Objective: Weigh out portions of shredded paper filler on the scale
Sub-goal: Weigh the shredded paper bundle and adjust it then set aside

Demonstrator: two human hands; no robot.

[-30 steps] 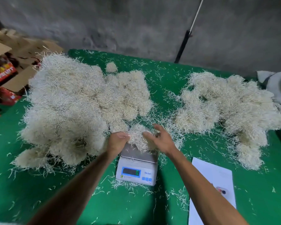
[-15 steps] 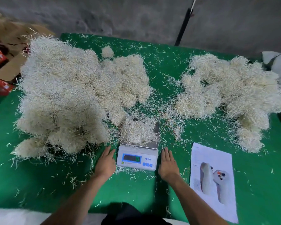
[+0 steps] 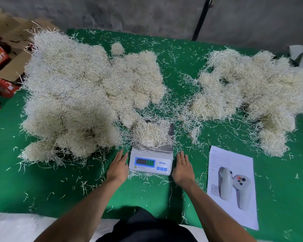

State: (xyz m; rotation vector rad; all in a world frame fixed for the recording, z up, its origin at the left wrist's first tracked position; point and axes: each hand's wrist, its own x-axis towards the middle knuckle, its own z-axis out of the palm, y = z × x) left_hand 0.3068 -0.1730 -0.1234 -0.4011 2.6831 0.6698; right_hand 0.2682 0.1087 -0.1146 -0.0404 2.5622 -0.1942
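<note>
— Where is the paper being weighed?

— A small clump of shredded paper (image 3: 151, 135) sits on the steel pan of the scale (image 3: 150, 162), at the lower middle of the frame. The lit display shows digits, but I cannot read them for sure.

— And the hands?

— Both lie flat on the green desk (image 3: 182, 67) with fingers straight and together, holding nothing. The left hand (image 3: 118, 167) is just beside the scale's left edge, the right hand (image 3: 183, 169) just beside its right edge.

— What else is on the desk?

— A big pile of shredded paper (image 3: 73, 95) fills the left of the frame, its near edge close to the scale. A second pile (image 3: 252, 91) spreads across the upper right. Loose strands lie scattered all over the cloth. At the lower right lies a printed sheet (image 3: 232, 186) with a picture of a grey device. Cardboard boxes (image 3: 2, 62) stand off the desk at the upper left.
</note>
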